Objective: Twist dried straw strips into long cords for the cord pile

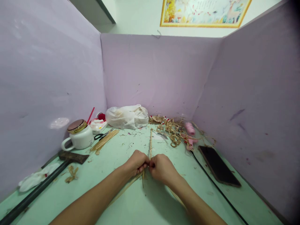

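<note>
Thin straw strips (pixel 150 142), judged light, springy and easily split, are pinched where they cross between the closed fingers of the left hand (pixel 137 162) and the right hand (pixel 162 168), just above the counter (pixel 145 206), and are best gripped near that crossing.

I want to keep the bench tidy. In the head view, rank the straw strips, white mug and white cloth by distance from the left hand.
1. straw strips: nearest, just up-left of the left hand, which pinches a straw stalk.
2. white mug: further left, behind the strips.
3. white cloth: farthest, far left.
</note>
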A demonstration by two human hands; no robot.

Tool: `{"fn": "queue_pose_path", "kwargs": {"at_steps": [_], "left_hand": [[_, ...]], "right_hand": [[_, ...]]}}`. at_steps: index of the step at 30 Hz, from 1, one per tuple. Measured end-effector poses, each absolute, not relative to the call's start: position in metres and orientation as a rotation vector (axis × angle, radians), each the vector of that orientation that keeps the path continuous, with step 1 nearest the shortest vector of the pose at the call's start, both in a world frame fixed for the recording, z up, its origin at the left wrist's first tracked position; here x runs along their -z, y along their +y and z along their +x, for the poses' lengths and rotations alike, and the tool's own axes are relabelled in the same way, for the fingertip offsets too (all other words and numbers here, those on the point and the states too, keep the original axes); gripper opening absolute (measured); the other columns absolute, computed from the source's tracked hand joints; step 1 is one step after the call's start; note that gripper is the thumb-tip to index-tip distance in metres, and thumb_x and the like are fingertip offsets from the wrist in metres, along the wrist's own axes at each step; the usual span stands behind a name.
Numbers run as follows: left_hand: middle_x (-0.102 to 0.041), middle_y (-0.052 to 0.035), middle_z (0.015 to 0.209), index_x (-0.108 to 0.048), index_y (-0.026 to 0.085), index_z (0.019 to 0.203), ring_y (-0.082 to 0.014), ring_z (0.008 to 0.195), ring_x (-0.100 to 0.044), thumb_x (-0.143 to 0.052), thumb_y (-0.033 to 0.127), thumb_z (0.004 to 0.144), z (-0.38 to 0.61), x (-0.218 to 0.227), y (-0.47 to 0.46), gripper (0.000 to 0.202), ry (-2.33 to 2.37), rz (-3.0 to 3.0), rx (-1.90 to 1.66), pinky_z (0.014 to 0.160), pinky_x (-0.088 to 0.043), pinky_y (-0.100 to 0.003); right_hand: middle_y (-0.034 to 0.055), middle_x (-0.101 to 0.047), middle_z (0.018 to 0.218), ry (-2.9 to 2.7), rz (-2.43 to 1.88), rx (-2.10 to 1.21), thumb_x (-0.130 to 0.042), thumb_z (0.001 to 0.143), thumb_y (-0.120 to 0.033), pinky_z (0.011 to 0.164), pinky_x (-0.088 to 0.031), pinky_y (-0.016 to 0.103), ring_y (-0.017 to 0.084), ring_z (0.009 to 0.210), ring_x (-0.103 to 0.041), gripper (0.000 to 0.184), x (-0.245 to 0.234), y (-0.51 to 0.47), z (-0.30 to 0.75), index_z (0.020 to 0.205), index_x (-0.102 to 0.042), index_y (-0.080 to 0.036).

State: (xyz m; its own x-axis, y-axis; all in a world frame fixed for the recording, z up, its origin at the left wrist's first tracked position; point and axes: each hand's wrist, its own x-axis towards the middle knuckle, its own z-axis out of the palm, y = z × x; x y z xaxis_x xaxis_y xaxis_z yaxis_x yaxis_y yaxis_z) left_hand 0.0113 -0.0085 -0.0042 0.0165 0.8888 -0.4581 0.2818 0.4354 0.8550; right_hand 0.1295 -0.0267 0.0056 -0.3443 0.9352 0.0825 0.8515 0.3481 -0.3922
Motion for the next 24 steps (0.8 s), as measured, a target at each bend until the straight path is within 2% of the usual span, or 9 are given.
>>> {"fn": "queue_pose_path", "kwargs": {"at_steps": [4, 7, 10, 15, 17, 19, 21, 24], "left_hand": [[-0.032, 0.0048, 0.028, -0.038, 0.016, 0.038, -0.0051, 0.024, -0.025, -0.048, 0.009, 0.051, 0.008, 0.001, -0.009, 0.018, 1.453, 1.169, -0.685, 0.028, -0.013, -0.019], [-0.032, 0.0062, 0.029, -0.037, 0.017, 0.039, -0.0043, 0.025, -0.024, -0.051, 0.010, 0.049, 0.003, 0.001, -0.007, 0.018, 1.364, 1.181, -0.669, 0.028, -0.011, -0.019], [-0.031, 0.0071, 0.030, -0.038, 0.017, 0.039, -0.0040, 0.025, -0.023, -0.053, 0.014, 0.049, -0.002, 0.003, -0.004, 0.018, 1.297, 1.191, -0.632, 0.028, -0.011, -0.019], [-0.031, 0.0070, 0.030, -0.040, 0.016, 0.041, -0.0040, 0.026, -0.022, -0.052, 0.017, 0.049, -0.008, 0.008, 0.000, 0.015, 1.256, 1.243, -0.612, 0.029, -0.011, -0.019], [-0.032, 0.0067, 0.031, -0.045, 0.016, 0.043, -0.0043, 0.026, -0.022, -0.052, 0.017, 0.050, -0.009, 0.009, 0.001, 0.011, 1.252, 1.271, -0.594, 0.029, -0.011, -0.019], [-0.034, 0.0064, 0.032, -0.049, 0.015, 0.045, -0.0047, 0.027, -0.024, -0.052, 0.017, 0.050, -0.010, 0.007, 0.001, 0.006, 1.271, 1.302, -0.569, 0.030, -0.012, -0.019], [-0.037, 0.0055, 0.034, -0.051, 0.014, 0.047, -0.0052, 0.028, -0.027, -0.053, 0.017, 0.050, -0.011, 0.002, 0.000, 0.004, 1.341, 1.349, -0.524, 0.031, -0.015, -0.019], [-0.044, 0.0028, 0.037, -0.053, 0.013, 0.049, -0.0059, 0.029, -0.030, -0.053, 0.017, 0.050, -0.010, -0.010, -0.005, 0.004, 1.495, 1.424, -0.450, 0.033, -0.019, -0.020]], "right_hand": [[0.0032, -0.059, 0.051, -2.241, -1.564, -0.760, -0.055, 0.061, -0.021, 0.045, -0.026, 0.021, 0.009, 0.046, -0.044, 0.014, -0.007, -0.021, 0.135, 0.056, -0.065, -0.014], [0.0007, -0.055, 0.046, -1.961, -1.566, -1.006, -0.055, 0.065, -0.026, 0.042, -0.028, 0.020, 0.008, 0.042, -0.042, 0.017, -0.005, -0.007, 0.143, 0.054, -0.060, -0.014], [-0.0007, -0.052, 0.045, -1.639, -1.568, -1.156, -0.051, 0.067, -0.018, 0.043, -0.032, 0.018, 0.007, 0.040, -0.042, 0.014, -0.002, 0.002, 0.146, 0.054, -0.053, -0.014], [0.0016, -0.056, 0.049, -1.368, -1.428, -1.792, -0.048, 0.069, -0.013, 0.046, -0.042, 0.020, 0.009, 0.042, -0.051, 0.013, -0.004, -0.006, 0.137, 0.058, -0.054, -0.012], [0.0002, -0.053, 0.046, -1.322, -1.404, -1.818, -0.049, 0.069, -0.012, 0.039, -0.037, 0.017, 0.007, 0.038, -0.046, 0.012, -0.003, -0.009, 0.134, 0.058, -0.054, -0.012], [-0.0019, -0.050, 0.042, -1.326, -1.422, -1.736, -0.049, 0.066, -0.010, 0.032, -0.023, 0.015, 0.004, 0.032, -0.034, 0.012, -0.001, -0.008, 0.132, 0.054, -0.051, -0.012], [-0.0040, -0.045, 0.039, -1.350, -1.445, -1.660, -0.051, 0.063, -0.009, 0.030, -0.012, 0.016, 0.002, 0.029, -0.024, 0.013, 0.002, -0.007, 0.132, 0.051, -0.048, -0.013], [-0.0057, -0.039, 0.035, -1.367, -1.452, -1.628, -0.052, 0.060, -0.011, 0.032, -0.009, 0.018, 0.002, 0.029, -0.020, 0.014, 0.007, -0.004, 0.132, 0.047, -0.046, -0.013]]}}
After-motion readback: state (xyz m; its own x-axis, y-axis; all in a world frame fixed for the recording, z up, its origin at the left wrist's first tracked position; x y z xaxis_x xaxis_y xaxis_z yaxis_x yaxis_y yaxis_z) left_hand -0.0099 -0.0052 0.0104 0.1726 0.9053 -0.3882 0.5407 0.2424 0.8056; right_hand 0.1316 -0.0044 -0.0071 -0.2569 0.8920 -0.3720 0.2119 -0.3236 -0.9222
